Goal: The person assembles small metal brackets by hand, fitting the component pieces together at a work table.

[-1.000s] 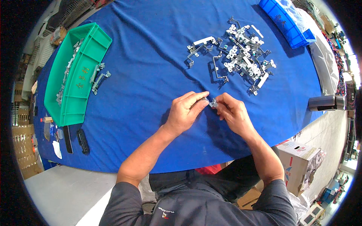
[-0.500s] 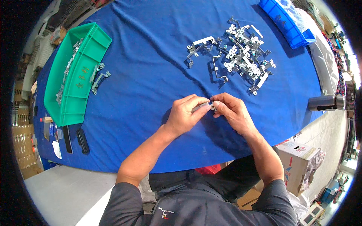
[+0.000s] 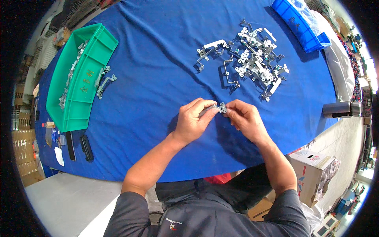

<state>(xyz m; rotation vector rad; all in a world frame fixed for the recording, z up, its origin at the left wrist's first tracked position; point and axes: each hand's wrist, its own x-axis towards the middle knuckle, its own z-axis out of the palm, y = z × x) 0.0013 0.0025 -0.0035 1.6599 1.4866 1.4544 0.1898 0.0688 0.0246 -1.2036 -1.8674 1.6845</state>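
Observation:
A small silvery metal bracket (image 3: 222, 108) is held above the blue cloth, near the middle of the table. My left hand (image 3: 192, 120) pinches its bar between thumb and fingers, and the holed end sticks out to the right. At that end, the closed thumb and forefinger of my right hand (image 3: 246, 121) touch the bracket's edge. Beyond my right hand lies a heap of similar metal brackets (image 3: 256, 59). Several more brackets (image 3: 213, 44) lie loose at the heap's left side.
A green bin (image 3: 85, 112) with metal parts stands on the left, and two brackets (image 3: 106, 82) lie beside it. At the far right is a blue bin (image 3: 294, 23) with clear plastic. A dark metallic cylinder (image 3: 341, 109) sits at the right edge; a black object (image 3: 86, 148) lies near left.
My right fingers have shifted slightly right along the bracket, so its holed end shows more plainly. My left hand keeps its hold nearly in place.

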